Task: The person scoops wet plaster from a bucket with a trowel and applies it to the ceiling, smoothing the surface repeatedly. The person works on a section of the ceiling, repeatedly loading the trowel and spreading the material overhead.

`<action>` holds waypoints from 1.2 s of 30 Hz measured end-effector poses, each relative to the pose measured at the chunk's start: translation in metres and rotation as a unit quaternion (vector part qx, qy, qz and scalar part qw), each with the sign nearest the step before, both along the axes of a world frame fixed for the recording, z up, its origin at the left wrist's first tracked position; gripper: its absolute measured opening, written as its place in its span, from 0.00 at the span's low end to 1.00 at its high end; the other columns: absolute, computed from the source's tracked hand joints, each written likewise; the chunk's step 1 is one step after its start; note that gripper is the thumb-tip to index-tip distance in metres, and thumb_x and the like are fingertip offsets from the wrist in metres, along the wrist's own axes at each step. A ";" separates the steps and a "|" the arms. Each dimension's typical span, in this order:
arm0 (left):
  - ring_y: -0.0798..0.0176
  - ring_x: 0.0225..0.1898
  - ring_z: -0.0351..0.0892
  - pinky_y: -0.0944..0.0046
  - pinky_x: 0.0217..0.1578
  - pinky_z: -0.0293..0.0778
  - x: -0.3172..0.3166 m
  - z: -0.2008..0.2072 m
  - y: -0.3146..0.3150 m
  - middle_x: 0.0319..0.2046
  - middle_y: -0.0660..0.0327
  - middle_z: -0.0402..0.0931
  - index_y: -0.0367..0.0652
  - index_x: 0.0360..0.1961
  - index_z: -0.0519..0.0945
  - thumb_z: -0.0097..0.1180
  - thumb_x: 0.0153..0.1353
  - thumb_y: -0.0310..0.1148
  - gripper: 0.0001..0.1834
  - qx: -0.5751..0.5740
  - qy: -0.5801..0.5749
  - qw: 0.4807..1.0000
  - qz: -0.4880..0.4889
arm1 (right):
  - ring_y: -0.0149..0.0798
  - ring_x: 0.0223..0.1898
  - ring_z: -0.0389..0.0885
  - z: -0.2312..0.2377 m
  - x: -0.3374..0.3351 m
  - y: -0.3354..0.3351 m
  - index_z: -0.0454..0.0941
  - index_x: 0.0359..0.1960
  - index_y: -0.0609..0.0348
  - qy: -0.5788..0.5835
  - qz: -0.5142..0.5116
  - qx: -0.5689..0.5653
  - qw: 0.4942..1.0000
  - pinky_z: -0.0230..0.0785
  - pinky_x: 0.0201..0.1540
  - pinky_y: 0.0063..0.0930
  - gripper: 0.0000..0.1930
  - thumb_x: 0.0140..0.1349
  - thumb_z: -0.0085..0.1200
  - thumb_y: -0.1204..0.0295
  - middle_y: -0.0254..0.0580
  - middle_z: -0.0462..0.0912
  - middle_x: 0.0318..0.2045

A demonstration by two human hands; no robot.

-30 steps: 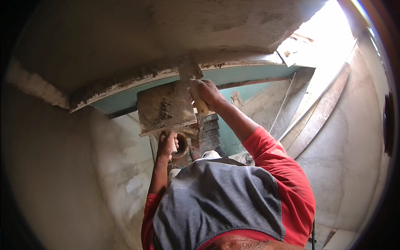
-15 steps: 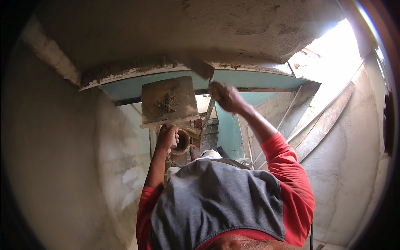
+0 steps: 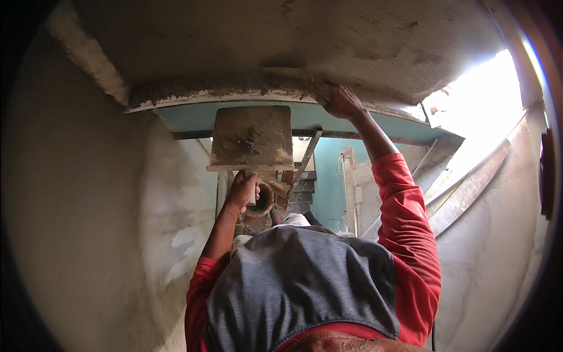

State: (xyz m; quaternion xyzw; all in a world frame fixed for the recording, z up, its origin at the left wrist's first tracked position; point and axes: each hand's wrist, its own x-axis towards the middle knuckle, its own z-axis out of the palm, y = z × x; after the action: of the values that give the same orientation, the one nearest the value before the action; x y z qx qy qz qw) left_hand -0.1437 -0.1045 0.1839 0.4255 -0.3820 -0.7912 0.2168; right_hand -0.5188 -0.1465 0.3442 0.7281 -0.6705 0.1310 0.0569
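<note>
My left hand is closed round the wooden handle of a plasterer's hawk, with its square board held out ahead of me. A small lump of wet mortar lies near the board's middle. Raised beyond the hawk, my right hand grips a trowel. The trowel's blade shows edge-on against the rough plastered surface overhead, just past the ledge. My fingers partly hide the trowel's handle.
A ragged ledge with a pale blue band under it crosses ahead. Below the hawk stands a round bucket near my feet. A wooden post slants beside steps. Boards lean on the right wall; bright light enters above them.
My right hand has gone up and forward with the trowel, from below the ledge to the plastered surface. The hawk sits slightly further right in view, still in my left hand.
</note>
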 end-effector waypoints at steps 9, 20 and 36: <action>0.72 0.20 0.73 0.67 0.20 0.74 -0.004 0.014 -0.005 0.22 0.67 0.71 0.44 0.30 0.76 0.57 0.63 0.35 0.07 -0.013 -0.010 0.999 0.047 | 0.58 0.43 0.86 -0.003 0.034 0.039 0.80 0.57 0.52 -0.059 0.128 0.082 0.987 0.81 0.46 0.50 0.17 0.72 0.54 0.59 0.58 0.85 0.43; 0.71 0.18 0.72 0.65 0.17 0.73 -0.004 0.016 0.001 0.22 0.67 0.71 0.44 0.32 0.75 0.57 0.61 0.34 0.06 -0.011 -0.013 0.996 0.090 | 0.62 0.42 0.85 0.005 0.038 -0.035 0.79 0.55 0.54 -0.063 0.105 -0.017 0.992 0.79 0.47 0.54 0.18 0.71 0.53 0.59 0.55 0.86 0.42; 0.69 0.18 0.73 0.64 0.21 0.74 0.002 0.022 -0.007 0.19 0.66 0.73 0.44 0.30 0.79 0.58 0.60 0.36 0.08 -0.024 -0.037 0.994 0.099 | 0.64 0.44 0.84 0.000 0.068 -0.018 0.79 0.51 0.61 -0.092 0.221 0.042 0.970 0.78 0.49 0.54 0.16 0.69 0.53 0.64 0.63 0.84 0.41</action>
State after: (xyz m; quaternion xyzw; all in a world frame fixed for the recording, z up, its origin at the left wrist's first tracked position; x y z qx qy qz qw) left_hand -0.1414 -0.1116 0.2062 0.4849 -0.3649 -0.7401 0.2898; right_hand -0.4510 -0.1647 0.3445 0.8446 -0.5004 0.1786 -0.0660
